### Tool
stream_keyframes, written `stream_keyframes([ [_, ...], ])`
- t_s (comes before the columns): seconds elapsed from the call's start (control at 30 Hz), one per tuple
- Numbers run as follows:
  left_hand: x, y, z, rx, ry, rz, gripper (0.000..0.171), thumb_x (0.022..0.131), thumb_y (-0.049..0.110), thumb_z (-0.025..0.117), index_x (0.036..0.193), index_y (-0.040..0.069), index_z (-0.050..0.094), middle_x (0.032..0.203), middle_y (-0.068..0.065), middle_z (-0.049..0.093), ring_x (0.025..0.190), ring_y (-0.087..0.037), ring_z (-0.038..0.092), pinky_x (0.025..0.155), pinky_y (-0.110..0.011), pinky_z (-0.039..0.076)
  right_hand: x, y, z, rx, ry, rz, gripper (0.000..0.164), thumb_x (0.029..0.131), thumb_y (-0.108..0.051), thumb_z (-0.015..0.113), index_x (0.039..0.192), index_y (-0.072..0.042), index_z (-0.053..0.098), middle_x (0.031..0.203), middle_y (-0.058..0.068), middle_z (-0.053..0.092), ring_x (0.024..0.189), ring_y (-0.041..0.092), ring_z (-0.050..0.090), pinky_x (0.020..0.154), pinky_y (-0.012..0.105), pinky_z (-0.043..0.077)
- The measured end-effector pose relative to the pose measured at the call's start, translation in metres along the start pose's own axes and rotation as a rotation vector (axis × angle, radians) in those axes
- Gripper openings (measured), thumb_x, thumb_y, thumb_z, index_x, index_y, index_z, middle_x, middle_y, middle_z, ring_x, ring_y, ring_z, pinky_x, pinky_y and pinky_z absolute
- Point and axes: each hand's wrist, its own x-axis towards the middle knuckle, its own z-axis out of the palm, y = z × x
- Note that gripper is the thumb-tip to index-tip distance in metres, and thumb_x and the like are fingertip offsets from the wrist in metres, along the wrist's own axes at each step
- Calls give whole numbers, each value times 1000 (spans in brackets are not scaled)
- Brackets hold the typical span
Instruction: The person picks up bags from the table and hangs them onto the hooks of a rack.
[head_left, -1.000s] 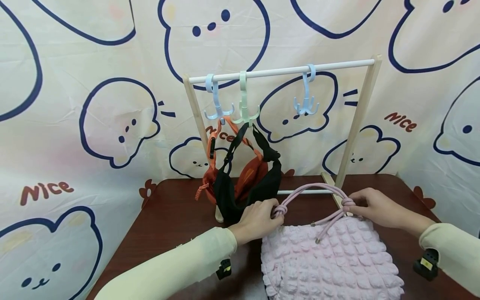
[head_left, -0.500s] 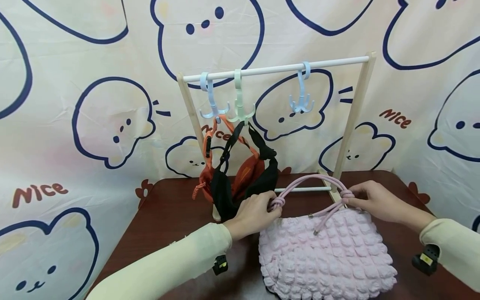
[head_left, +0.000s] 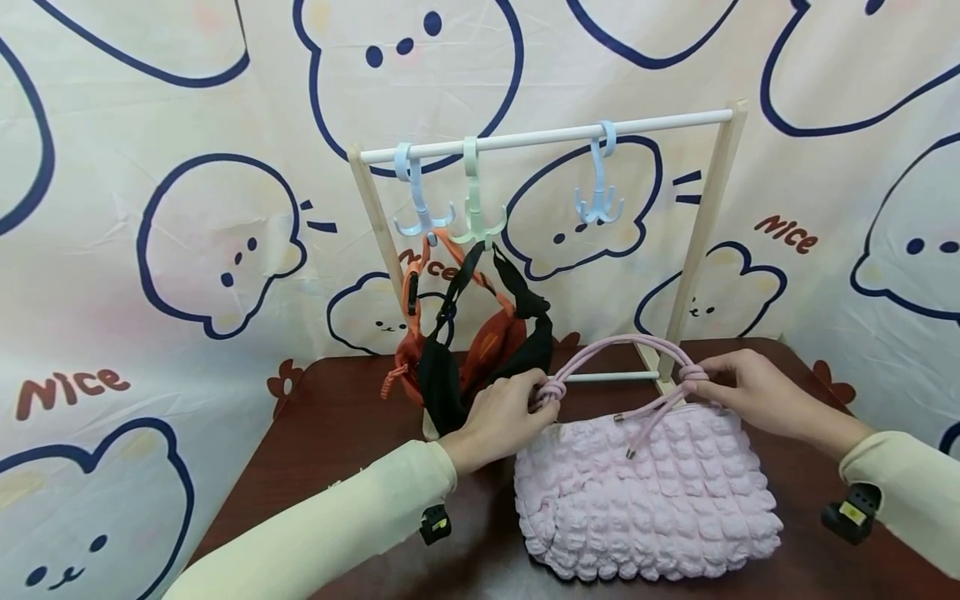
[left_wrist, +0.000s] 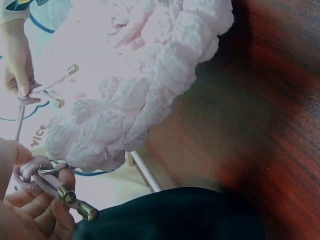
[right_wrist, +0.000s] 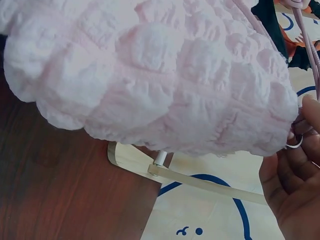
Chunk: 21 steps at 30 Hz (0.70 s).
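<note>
A pale pink puffy handbag [head_left: 645,492] hangs from its knotted pink cord handle [head_left: 626,343], which arches up between both hands. My left hand [head_left: 502,417] grips the knot at the handle's left end. In the left wrist view its fingers curl round that knot [left_wrist: 37,167], with metal-tipped cord ends poking out. The right hand [head_left: 750,392] pinches the knot at the other end. A metal ring [right_wrist: 295,142] shows by its fingers in the right wrist view. Just beyond the left hand, a black bag [head_left: 442,375] and an orange bag [head_left: 491,346] hang from hooks.
Behind the handbag stands a wooden rack with a white rod [head_left: 540,137]. A blue hook [head_left: 420,200], a green hook [head_left: 474,196] and another blue hook [head_left: 598,183] hang on it. The rack stands on a dark brown table [head_left: 360,417] before a bear-print cloth.
Both hands have lifted the pink handbag a little higher, and its bottom edge has come into the head view. The camera has shifted slightly. The hanging bags stay in place.
</note>
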Motion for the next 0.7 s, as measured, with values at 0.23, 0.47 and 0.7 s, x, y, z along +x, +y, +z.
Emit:
stream_keyframes([
  [0.23, 2, 3, -5, 2, 8, 10, 9, 97, 33, 61, 98, 24, 62, 65, 9, 48, 53, -6, 46, 48, -23, 32, 1, -4, -2, -25, 45, -33, 23, 96, -23, 70, 109, -5, 77, 97, 3, 75, 76, 0, 52, 63, 22, 44],
  [0.47, 4, 4, -8, 11, 17, 13, 9, 97, 33, 62, 98, 24, 62, 65, 8, 49, 54, -6, 47, 48, -23, 33, 2, -4, -4, -13, 47, -35, 22, 96, -22, 70, 109, -5, 77, 98, 4, 75, 75, 0, 51, 62, 22, 43],
  [0.7, 6, 4, -8, 16, 16, 11, 10, 97, 33, 63, 99, 24, 62, 66, 9, 49, 54, -6, 46, 49, -23, 32, 2, -3, -3, -10, 64, -38, 21, 96, -22, 70, 108, -6, 77, 96, 4, 74, 74, 0, 51, 61, 22, 44],
])
